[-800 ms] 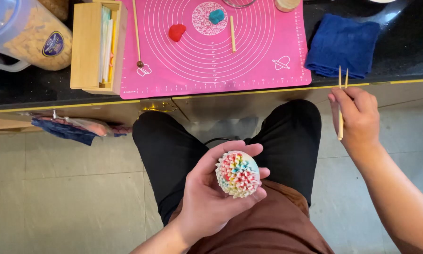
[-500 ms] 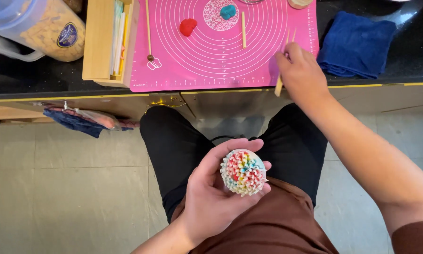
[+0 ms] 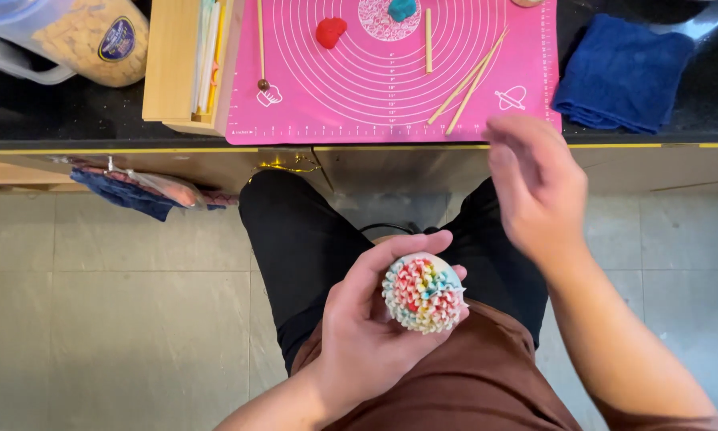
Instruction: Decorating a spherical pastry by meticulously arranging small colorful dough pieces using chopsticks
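Observation:
My left hand (image 3: pixel 375 335) cups a round clay ball (image 3: pixel 423 293) covered in small pastel petals of white, pink, blue and yellow, held over my lap. My right hand (image 3: pixel 535 183) hovers empty and a little blurred just below the counter edge, fingers loosely apart. Two thin wooden sticks (image 3: pixel 467 82) lie crossed on the pink silicone mat (image 3: pixel 335 96), just above that hand. A red clay lump (image 3: pixel 330 32) and a teal clay lump (image 3: pixel 401 9) rest on the mat's far part, with a third short stick (image 3: pixel 428 40) beside them.
A folded blue cloth (image 3: pixel 621 73) lies right of the mat. A wooden box (image 3: pixel 185 68) with tools stands on the left, a ball-tipped stick (image 3: pixel 261 48) next to it, and a clear jug (image 3: pixel 71 36) at the far left. A plastic bag (image 3: pixel 147 191) hangs under the counter.
My right hand carried the two wooden sticks to the mat, let them go there, and has drawn back empty toward my lap. The left hand kept hold of the petalled ball.

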